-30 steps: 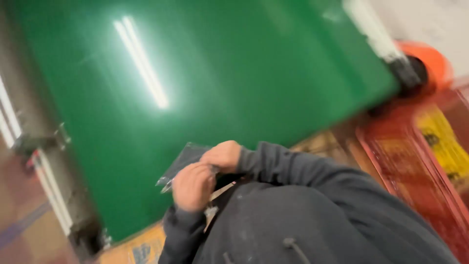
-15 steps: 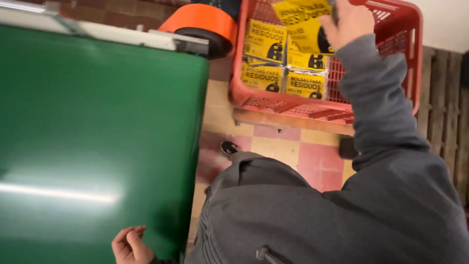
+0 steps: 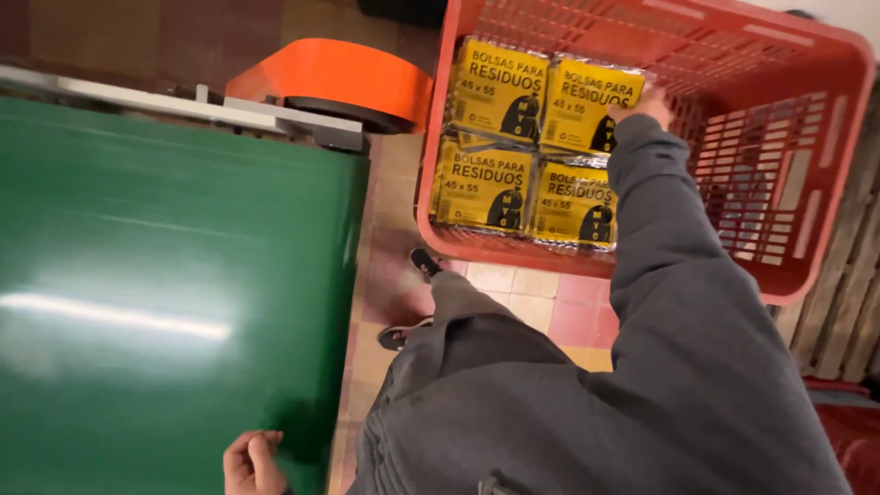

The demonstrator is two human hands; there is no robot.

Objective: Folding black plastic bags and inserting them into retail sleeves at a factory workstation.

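1. Right hand (image 3: 653, 105) reaches into the red crate (image 3: 825, 229) and rests on the upper right yellow packet (image 3: 587, 103) — the grey sleeve (image 3: 678, 275) hides most of the fingers, so I cannot tell whether it grips the packet or only touches it.
2. Left hand (image 3: 249, 463) sits at the bottom edge of the view, fingers curled loosely inward, holding nothing, right at the near corner of the green table (image 3: 165, 275).
3. Four flat square yellow packets with black print, wrapped in clear film, lie two by two against the crate's left wall; the other three are at upper left (image 3: 500, 87), lower left (image 3: 481, 183) and lower right (image 3: 570, 203).
4. An orange curved cover (image 3: 339, 78) stands at the table's far end, beside a grey metal rail (image 3: 137, 99).
5. Below, a floor of red and yellowish tiles (image 3: 541, 307) — one dark shoe (image 3: 423, 263) on it, near the crate. Wooden slats (image 3: 848, 293) show at the right edge.
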